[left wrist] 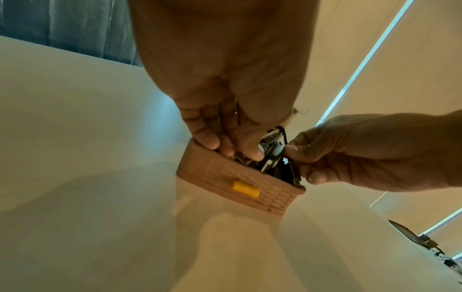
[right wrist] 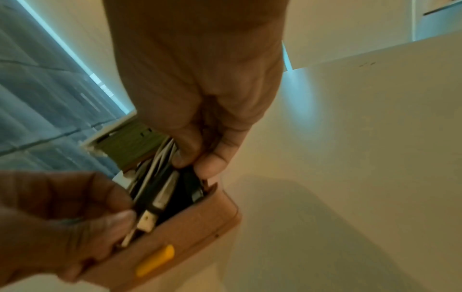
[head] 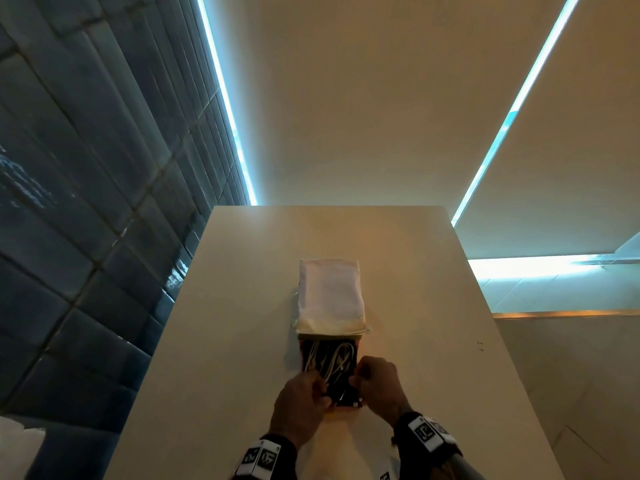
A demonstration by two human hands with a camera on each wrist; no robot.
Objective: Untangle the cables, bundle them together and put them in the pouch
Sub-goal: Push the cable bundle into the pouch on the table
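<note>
A tan pouch (head: 349, 404) with a brick pattern and a yellow tab (left wrist: 245, 188) lies open on the white table (head: 433, 341). Its pale flap (head: 329, 292) is folded back away from me. White and black cables (head: 337, 358) fill its dark inside. My left hand (head: 304, 396) grips the pouch's near left wall (left wrist: 225, 173), fingers outside, thumb pressing on the cables (left wrist: 271, 156). My right hand (head: 375, 379) pinches the right wall (right wrist: 190, 229), its fingertips in among the cables (right wrist: 160, 173), its thumb outside. The pouch's bottom is hidden.
The table is narrow, with its left edge against a dark tiled wall (head: 86, 237) and its right edge open to a drop. Bare tabletop lies on both sides of the pouch and beyond the flap. A white object (head: 17, 445) shows at the bottom left.
</note>
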